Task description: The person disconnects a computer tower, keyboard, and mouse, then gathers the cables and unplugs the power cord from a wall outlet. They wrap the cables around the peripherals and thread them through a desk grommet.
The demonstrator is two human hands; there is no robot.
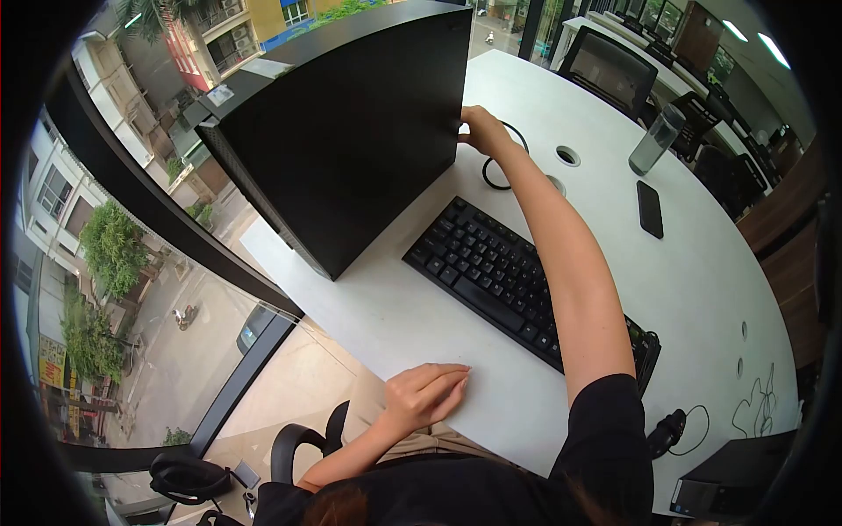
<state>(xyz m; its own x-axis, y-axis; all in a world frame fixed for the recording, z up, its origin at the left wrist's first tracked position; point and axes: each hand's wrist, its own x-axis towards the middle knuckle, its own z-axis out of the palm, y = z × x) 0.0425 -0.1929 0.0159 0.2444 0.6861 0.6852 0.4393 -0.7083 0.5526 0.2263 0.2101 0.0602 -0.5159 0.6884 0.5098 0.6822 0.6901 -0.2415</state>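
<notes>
At the rear edge of a black computer tower, my right hand reaches in with thumb and fingers bent. Its fingertips are hidden behind the tower's edge, and I cannot tell what they grip. A black cable loops down onto the white table right beside that hand. My left hand lies at the near table edge, fingers loosely stretched and holding nothing. Under my right forearm is a black keyboard, partly covered by the arm.
To the right lie a phone and a glass bottle. A round cable hole opens in the tabletop. A black mouse and a dark device are at lower right. A window borders the left side.
</notes>
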